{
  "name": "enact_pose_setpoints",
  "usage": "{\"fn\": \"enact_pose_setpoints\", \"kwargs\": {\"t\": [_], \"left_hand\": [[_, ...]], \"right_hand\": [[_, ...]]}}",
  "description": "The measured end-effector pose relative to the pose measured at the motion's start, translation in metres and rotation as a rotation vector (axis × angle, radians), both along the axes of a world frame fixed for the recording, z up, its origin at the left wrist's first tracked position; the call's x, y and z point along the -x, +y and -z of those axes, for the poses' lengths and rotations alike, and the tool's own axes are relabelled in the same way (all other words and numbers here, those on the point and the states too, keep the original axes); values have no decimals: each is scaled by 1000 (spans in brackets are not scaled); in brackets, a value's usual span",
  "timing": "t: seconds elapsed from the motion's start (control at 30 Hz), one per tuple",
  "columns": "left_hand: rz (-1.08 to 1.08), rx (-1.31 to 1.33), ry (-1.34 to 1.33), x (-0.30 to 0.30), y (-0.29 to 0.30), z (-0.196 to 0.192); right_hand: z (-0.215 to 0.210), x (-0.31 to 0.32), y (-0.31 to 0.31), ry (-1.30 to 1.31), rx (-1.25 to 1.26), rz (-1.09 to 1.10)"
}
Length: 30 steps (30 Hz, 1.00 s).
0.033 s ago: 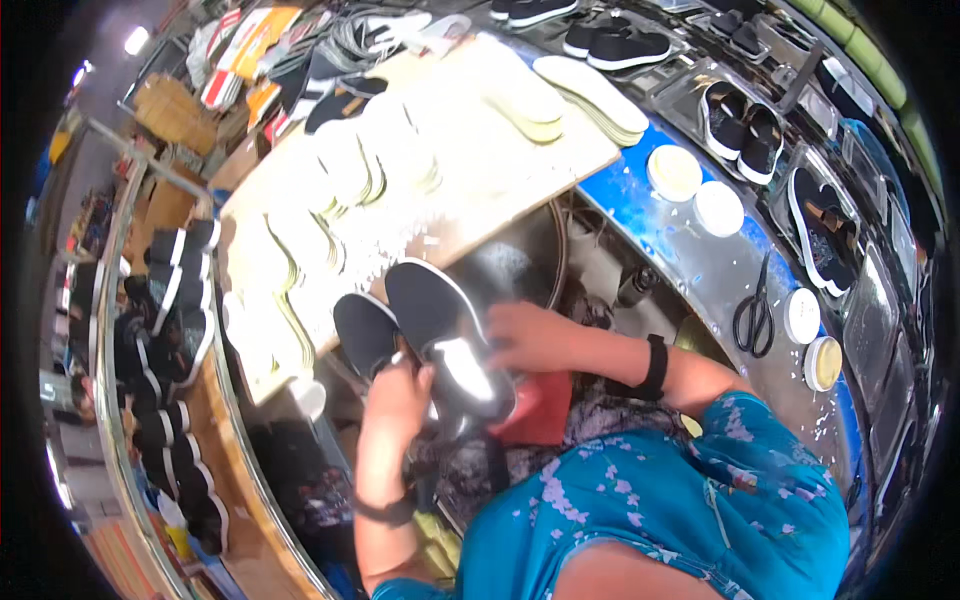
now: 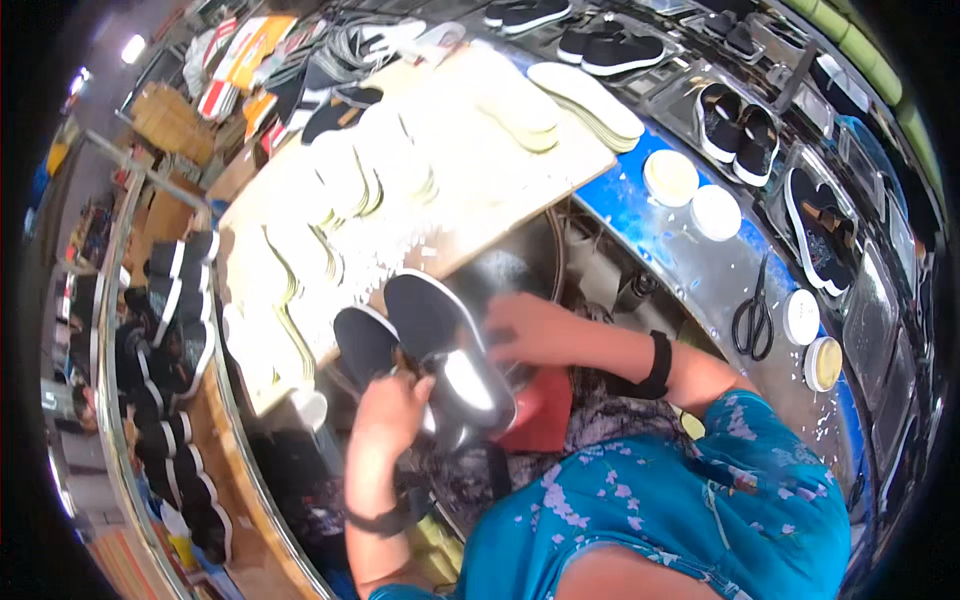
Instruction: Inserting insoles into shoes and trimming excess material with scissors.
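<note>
A pair of black slip-on shoes with pale edges hangs in front of my lap, toes pointing away from me. The left shoe [image 2: 366, 343] tilts against the right shoe [image 2: 428, 312], whose lower part shines with a bright reflection. My left hand [image 2: 392, 408] is closed on the pair at the near end, thumb uppermost. Beside the right shoe's outer edge is my right hand [image 2: 522, 328], its fingers curved toward the shoe. Motion blurs those fingers, so whether they touch or hold anything is unclear. A red piece [image 2: 538, 412] lies below that hand, over my lap.
Ahead, a pale board [image 2: 470, 215] carries stacks of insoles [image 2: 585, 105] and white scraps. To the right, a blue-edged metal table holds black scissors [image 2: 752, 322], round white tubs [image 2: 717, 211] and several shoes [image 2: 738, 135]. A rack of black shoes [image 2: 180, 350] stands left.
The shoes sit slightly lower in view. My left forearm has swung a little left, still holding the pair. My right hand stays by the right shoe, its fingers slightly shifted.
</note>
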<state>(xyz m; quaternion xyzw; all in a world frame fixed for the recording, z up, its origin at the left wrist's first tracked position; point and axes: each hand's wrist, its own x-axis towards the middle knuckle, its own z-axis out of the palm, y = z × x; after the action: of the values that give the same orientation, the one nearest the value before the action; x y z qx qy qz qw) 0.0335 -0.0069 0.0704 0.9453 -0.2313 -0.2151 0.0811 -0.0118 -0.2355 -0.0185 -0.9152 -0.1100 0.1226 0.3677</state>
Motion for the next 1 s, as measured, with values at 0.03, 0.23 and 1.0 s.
{"fn": "enact_pose_setpoints", "kwargs": {"t": [0.03, 0.23, 1.0], "left_hand": [[60, 108, 11, -8, -4, -15], [257, 519, -141, -132, -83, -37], [-148, 715, -778, -206, -74, -44]], "right_hand": [[-3, -12, -18, -214, -5, 89], [-48, -131, -81, -839, 104, 195], [-91, -139, -90, -1204, 339, 435]]}}
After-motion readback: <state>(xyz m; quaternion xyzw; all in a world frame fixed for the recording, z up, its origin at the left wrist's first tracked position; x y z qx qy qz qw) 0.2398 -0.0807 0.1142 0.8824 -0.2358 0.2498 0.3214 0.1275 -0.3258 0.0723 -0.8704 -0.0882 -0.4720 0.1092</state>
